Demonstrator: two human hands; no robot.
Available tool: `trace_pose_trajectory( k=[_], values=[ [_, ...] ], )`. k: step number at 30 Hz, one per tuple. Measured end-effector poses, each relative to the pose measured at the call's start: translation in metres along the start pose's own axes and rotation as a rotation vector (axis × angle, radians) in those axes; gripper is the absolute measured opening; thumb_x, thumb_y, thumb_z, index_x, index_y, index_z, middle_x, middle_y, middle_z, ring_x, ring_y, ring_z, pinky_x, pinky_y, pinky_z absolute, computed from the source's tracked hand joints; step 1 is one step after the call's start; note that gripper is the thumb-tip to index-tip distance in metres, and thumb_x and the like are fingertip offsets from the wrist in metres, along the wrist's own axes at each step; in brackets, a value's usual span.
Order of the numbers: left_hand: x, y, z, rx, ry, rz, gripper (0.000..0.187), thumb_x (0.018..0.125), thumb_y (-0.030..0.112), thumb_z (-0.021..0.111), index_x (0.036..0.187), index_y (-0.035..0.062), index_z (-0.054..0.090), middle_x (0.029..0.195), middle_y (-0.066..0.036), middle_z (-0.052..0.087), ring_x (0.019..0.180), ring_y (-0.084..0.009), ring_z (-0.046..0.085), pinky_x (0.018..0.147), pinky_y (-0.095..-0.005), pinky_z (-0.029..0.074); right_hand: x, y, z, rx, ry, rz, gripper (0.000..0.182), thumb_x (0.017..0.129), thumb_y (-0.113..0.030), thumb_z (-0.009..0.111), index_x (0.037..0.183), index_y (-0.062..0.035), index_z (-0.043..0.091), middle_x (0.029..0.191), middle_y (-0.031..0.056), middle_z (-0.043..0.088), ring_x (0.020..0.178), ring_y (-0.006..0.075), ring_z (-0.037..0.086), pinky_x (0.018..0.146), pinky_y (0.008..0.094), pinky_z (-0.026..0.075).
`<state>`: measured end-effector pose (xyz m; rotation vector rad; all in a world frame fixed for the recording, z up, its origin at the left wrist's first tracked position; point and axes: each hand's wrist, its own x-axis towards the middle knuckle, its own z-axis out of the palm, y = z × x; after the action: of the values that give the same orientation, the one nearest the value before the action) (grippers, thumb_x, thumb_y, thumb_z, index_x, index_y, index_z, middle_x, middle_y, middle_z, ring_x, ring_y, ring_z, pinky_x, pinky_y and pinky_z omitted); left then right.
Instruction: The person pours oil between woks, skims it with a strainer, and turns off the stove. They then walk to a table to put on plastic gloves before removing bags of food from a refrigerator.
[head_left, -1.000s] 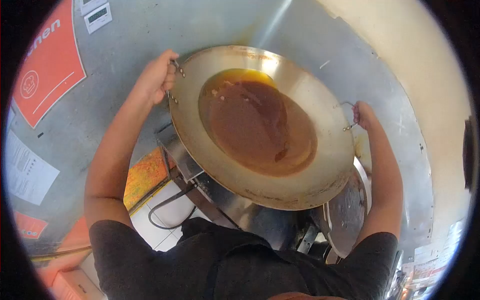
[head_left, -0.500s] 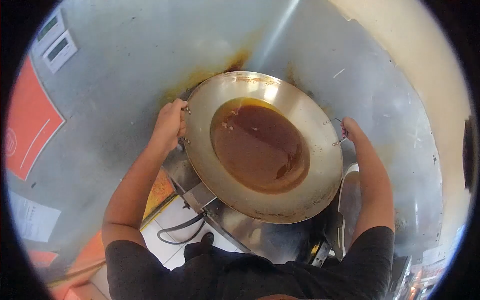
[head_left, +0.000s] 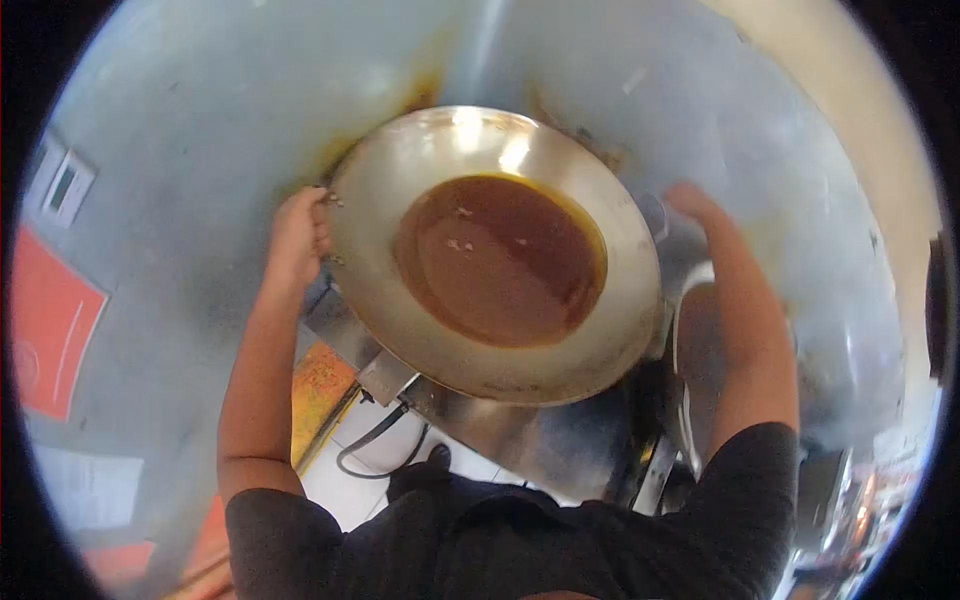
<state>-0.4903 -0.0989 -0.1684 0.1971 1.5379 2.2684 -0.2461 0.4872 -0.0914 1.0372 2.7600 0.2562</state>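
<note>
Wok [head_left: 480, 374] holds dark brown liquid [head_left: 510, 275], yellowish along one edge.

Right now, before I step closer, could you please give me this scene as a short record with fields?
pan: wide, metal
contents: brown liquid, pooled in the middle
left hand: closed at the pan's left side, holding it
right hand: beside the handle on the pan's right; blurred, grip unclear
wall: grey, with brownish stains behind the pan
on the wall, far left: orange poster
floor: white tiles, partly visible
</note>
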Motion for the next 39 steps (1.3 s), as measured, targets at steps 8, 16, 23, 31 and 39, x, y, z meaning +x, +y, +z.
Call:
trace_pose_trajectory(
  k=[8,16,23,31,39],
  values=[
    [-0.033,-0.002,0.005,0.032,0.077,0.001,0.045,0.095,0.029,0.046,0.129,-0.0011,0.040,0.118,-0.016,0.048,0.106,-0.0262,0.048,0.092,-0.0390,0.041,-0.310,-0.032,-0.155,-0.011,0.435,-0.379,0.039,0.095,-0.028,0.047,0.121,0.0007,0.053,0.132,0.0223,0.045,0.123,0.0364,0.042,0.106,0.0422,0.032],
    [-0.164,-0.120,0.021,0.874,0.302,1.539,0.030,0.090,0.022,0.054,0.109,0.0017,0.041,0.104,-0.014,0.045,0.096,-0.0307,0.049,0.089,-0.0453,0.041,-0.583,0.030,-0.006,0.836,0.761,-0.218,0.044,0.083,-0.006,0.063,0.126,-0.0045,0.051,0.118,0.0110,0.056,0.081,0.0120,0.058,0.072,0.0274,0.050],
    [-0.292,-0.184,0.129,0.640,-0.919,1.165,0.022,0.082,0.016,0.062,0.096,0.0062,0.050,0.085,-0.011,0.053,0.077,-0.0285,0.052,0.076,-0.0419,0.043,-0.695,0.007,0.218,1.443,-0.259,0.701,0.026,0.090,-0.019,0.055,0.109,-0.0032,0.061,0.089,0.0092,0.065,0.067,0.0146,0.059,0.059,0.0275,0.048],
    [-0.427,-0.274,0.183,1.040,-1.330,0.322,0.027,0.087,0.031,0.062,0.089,0.0046,0.061,0.073,-0.013,0.060,0.066,-0.0280,0.060,0.062,-0.0385,0.047,-0.757,0.079,0.230,0.435,0.572,0.803,0.014,0.083,-0.016,0.062,0.093,-0.0064,0.064,0.092,0.0111,0.061,0.083,0.0270,0.059,0.072,0.0377,0.047],
    [-0.525,-0.431,0.211,0.980,-1.221,-0.083,0.041,0.091,0.042,0.055,0.096,0.0023,0.063,0.074,-0.012,0.064,0.066,-0.0226,0.061,0.063,-0.0336,0.047,-0.782,0.140,0.219,0.178,0.551,0.728,0.027,0.081,-0.027,0.063,0.103,-0.0108,0.061,0.105,0.0087,0.057,0.109,0.0292,0.049,0.091,0.0458,0.038]
  ],
)
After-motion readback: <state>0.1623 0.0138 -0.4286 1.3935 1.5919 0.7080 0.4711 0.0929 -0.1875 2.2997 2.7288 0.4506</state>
